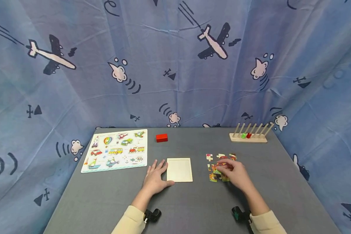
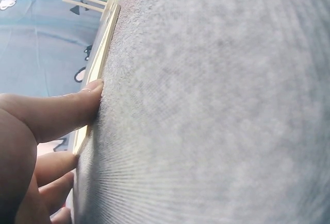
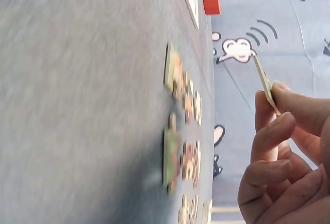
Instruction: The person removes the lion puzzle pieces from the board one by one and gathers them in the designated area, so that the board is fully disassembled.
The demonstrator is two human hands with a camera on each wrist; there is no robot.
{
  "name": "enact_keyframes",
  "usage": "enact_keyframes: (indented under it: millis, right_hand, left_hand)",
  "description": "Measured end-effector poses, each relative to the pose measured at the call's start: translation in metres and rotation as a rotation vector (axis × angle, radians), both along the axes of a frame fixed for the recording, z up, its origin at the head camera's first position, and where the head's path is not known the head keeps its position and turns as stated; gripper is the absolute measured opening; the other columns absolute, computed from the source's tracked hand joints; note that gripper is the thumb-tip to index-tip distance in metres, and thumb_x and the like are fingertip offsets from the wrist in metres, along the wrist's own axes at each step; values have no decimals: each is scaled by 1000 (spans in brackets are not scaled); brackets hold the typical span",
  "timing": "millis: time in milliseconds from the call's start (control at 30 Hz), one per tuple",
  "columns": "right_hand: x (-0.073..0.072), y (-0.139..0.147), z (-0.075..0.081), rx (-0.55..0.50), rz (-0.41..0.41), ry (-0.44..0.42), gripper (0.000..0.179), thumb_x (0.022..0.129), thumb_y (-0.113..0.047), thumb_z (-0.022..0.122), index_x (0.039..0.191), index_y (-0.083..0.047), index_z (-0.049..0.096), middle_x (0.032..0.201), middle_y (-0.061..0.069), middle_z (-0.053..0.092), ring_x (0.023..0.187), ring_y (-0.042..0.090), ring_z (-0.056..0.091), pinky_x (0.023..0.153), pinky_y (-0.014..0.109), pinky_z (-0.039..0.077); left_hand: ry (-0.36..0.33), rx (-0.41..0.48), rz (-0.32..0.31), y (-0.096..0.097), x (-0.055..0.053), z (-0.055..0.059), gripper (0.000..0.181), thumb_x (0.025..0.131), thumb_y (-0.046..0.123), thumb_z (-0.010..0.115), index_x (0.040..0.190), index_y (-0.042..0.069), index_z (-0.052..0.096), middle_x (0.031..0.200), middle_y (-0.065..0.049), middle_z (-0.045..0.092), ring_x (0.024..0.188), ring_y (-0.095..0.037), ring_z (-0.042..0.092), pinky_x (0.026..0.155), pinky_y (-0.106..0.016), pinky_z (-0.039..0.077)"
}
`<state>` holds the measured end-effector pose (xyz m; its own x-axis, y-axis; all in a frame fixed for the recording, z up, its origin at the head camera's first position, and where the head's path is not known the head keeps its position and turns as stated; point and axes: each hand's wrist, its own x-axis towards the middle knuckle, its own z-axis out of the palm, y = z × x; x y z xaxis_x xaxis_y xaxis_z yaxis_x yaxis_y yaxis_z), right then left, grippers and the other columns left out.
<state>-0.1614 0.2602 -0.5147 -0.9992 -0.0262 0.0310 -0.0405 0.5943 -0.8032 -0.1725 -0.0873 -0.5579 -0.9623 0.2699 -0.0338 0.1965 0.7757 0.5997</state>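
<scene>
My left hand rests beside a square, pale wooden puzzle tray, fingers spread. Its thumb lies along the tray's front edge and its fingertips are at the left edge; the left wrist view shows the thumb against the rim. To the right, my right hand pinches a thin jigsaw piece between thumb and forefinger, raised off the table. Below it lie several loose, colourful jigsaw pieces in rough rows, partly hidden by the hand.
A picture board with printed vehicles lies at the back left. Beside it sits a red block. A wooden peg stand with green and red beads is at the back right. A blue patterned curtain hangs behind the grey table.
</scene>
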Motion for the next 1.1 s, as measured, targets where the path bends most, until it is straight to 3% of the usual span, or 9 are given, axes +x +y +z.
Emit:
enact_keyframes:
  millis: [467,767,1100]
  right_hand:
    - [12,47,-5,116,-92,-52,37,93,-34,74,115,-4,71,86,4,75,71,19,65,58,26,51]
    - [16,74,-17,153,-76,-94,34,94,-31,73,113,-3,71,83,4,74,65,8,56,55,25,46]
    - [14,77,-24,269,-51,-87,25,91,-26,76,104,-5,75,85,3,75,72,12,62,62,29,45]
  left_hand:
    - [-3,-3,-6,-1,2,1,89,79,45,84,151,8,48,161,-11,38,154,-40,19,124,-60,16]
    - [-4,-1,-1,-2,1,1,88,79,46,83,151,10,49,162,-10,38,155,-39,19,124,-59,16]
    - [0,-5,-3,-2,-2,-3,89,78,47,83,152,10,48,162,-9,38,155,-38,19,124,-59,17]
